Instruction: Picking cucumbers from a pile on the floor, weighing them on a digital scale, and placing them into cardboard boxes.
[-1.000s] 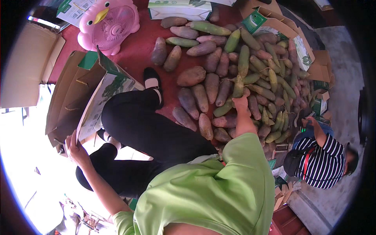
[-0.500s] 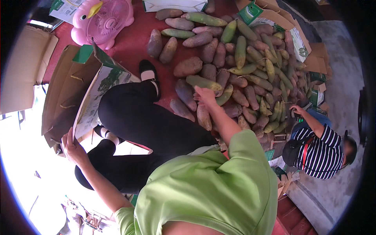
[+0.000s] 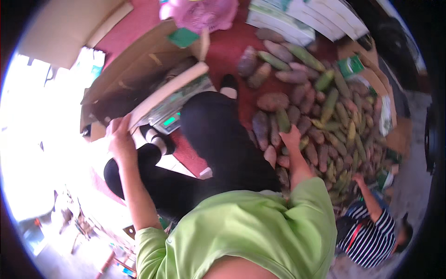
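Note:
My right hand (image 3: 291, 138) is closed around the lower end of a long green radish (image 3: 282, 120), lifted at the near left side of the pile. The pile of radishes (image 3: 325, 135) mixes green and reddish-purple ones, some with soil on them. A large purple radish (image 3: 272, 101) lies just beyond my hand. My left hand (image 3: 121, 139) grips the near edge of an open cardboard box (image 3: 134, 65) on my left. The box's printed white and green side faces my knee. Its inside is dark, with a few shapes that I cannot make out.
A pink animal-shaped fan (image 3: 200, 14) stands beyond the box on the red floor (image 3: 227, 51). White cartons (image 3: 281, 25) stand at the far side. A torn carton (image 3: 385, 95) edges the pile on the right. A person in a striped shirt (image 3: 371, 235) reaches to the pile at the right.
The view has swung, so the scene sits further right. My right hand keeps the green radish, which now points away from me instead of sideways. My left hand still holds the box edge, its near side tilted.

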Demonstrator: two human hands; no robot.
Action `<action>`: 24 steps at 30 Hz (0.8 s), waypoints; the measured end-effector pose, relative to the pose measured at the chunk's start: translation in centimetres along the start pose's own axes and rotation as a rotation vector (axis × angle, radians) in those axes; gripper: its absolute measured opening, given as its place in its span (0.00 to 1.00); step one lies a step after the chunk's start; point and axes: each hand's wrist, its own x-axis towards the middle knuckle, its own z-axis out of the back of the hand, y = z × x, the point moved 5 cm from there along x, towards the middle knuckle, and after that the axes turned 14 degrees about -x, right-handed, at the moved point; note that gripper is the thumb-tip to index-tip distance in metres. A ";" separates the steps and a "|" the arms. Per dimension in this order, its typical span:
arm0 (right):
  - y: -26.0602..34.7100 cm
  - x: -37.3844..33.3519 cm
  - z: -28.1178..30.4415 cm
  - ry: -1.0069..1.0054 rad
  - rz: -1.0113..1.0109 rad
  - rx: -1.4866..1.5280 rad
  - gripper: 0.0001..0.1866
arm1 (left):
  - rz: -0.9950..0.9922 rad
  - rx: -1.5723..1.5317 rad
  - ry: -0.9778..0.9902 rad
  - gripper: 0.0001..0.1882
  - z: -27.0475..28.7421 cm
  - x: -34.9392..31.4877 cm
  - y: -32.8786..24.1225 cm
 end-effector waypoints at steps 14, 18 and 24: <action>16.1 -0.9 18.1 -0.010 0.489 0.655 0.27 | 0.075 0.015 0.031 0.14 1.5 -0.3 -0.9; 27.4 -7.2 30.4 -0.300 0.888 0.382 0.29 | 0.013 0.030 0.021 0.13 1.5 -0.4 -0.7; 41.3 -14.7 33.7 -0.494 1.333 0.011 0.27 | -0.027 0.041 0.024 0.14 1.7 -0.4 -1.0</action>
